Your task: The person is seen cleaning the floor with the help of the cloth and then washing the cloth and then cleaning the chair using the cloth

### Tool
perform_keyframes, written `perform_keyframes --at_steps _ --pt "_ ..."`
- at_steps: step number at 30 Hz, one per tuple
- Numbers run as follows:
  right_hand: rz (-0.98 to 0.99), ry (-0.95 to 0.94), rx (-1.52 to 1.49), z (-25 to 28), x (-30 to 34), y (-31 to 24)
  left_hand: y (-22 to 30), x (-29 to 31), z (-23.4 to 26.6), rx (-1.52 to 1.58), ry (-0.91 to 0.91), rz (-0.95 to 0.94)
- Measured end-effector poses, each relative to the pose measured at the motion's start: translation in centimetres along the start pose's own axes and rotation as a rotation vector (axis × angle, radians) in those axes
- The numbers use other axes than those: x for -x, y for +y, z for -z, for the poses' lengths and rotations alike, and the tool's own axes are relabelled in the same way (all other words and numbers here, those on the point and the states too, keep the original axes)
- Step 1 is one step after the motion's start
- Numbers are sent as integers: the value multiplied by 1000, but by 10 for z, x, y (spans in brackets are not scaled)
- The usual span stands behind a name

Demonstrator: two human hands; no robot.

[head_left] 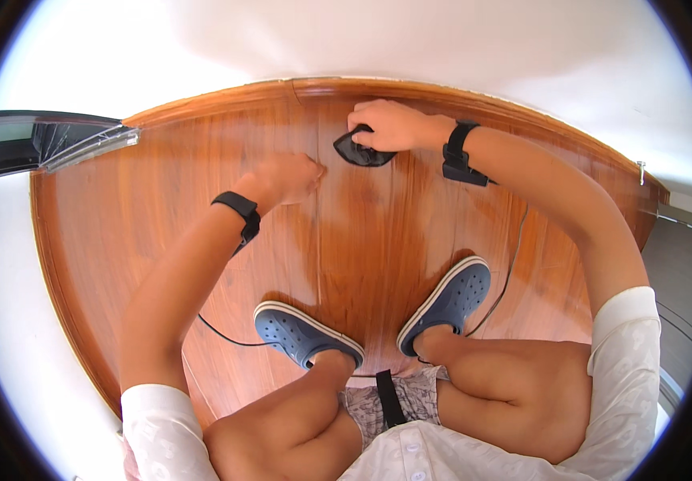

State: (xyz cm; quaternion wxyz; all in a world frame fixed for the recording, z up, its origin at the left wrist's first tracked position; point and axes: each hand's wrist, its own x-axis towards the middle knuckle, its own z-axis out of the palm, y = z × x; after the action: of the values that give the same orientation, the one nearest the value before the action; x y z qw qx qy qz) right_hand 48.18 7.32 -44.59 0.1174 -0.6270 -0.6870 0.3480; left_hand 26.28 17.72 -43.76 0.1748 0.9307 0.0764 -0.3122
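Through the head camera I watched the right hand (392, 125) pinch a glossy black pouch-like thing (364, 155) from above, the fingers curled over its upper edge. The piece hung below that hand, toward the far side of the wooden floor (370, 232); I could not tell whether its lower edge touched the boards.

The left hand (288, 176) was just to the left of the black piece and a little nearer the body, apart from it. Its fingers were curled in, but the hand was blurred, so I could not tell whether the fingertips were pressed together or held anything small.

Each wrist carried a black strap, the right strap (460, 152) with a dark block on it and the left strap (242, 212) sitting just behind the hand. I saw the forearms reach forward on either side of the parted knees, out of short white sleeves (627, 345).

Between the arms I had two blue clogs with pale rims, the left clog (294, 330) and the right clog (450, 297), toes angled outward. A thin dark cord (509, 276) curved across the floor beside the right one, and another cord (234, 340) ran to the left one. Beyond the hands, a wooden baseboard (410, 88) ran along the foot of a white wall (242, 40). At the far left I saw a dark-framed panel (1, 144) with a shiny strip (97, 150) along its lower edge.
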Motion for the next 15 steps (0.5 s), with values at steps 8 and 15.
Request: perform_keyframes --at_steps 8,15 --pt "58 20 22 -6 -4 -5 -17 -8 -37 7 169 -123" --pt "156 161 61 -29 -4 11 -6 -11 -21 -149 -21 -52"
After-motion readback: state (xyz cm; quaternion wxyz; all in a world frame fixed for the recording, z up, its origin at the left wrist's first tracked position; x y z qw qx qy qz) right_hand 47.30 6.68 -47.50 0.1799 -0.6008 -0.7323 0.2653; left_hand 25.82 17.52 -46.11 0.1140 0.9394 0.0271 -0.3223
